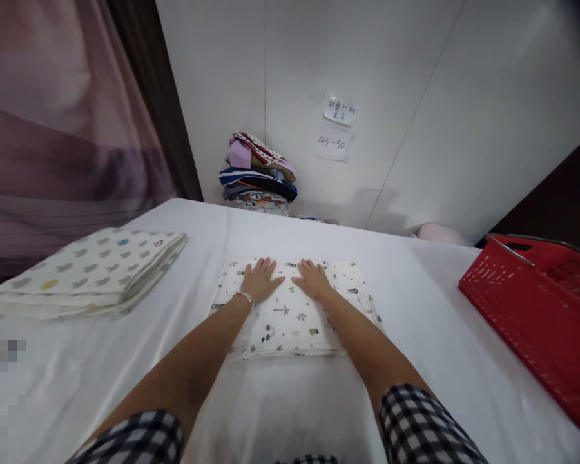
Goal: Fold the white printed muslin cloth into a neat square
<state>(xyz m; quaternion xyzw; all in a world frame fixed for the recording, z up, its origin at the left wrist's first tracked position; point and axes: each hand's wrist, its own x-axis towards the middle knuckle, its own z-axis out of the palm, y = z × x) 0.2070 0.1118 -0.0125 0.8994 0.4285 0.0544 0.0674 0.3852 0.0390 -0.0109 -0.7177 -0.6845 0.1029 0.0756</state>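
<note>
A white cloth (290,322) with small printed plants and figures lies folded in a flat rectangle in front of me. My left hand (260,280) rests palm down on its far left part, fingers spread, a bracelet on the wrist. My right hand (313,280) lies flat on the cloth's far right part, fingers stretched out. Neither hand grips anything. Parts of the cloth are hidden beneath the hands and forearms.
On the left lies a folded, thicker cloth (91,264) with grey shapes. A red perforated basket (526,316) with a metal handle stands at the right. Beyond the white-covered table (415,290), folded fabrics (261,171) are stacked against the wall, below two paper notes (336,145).
</note>
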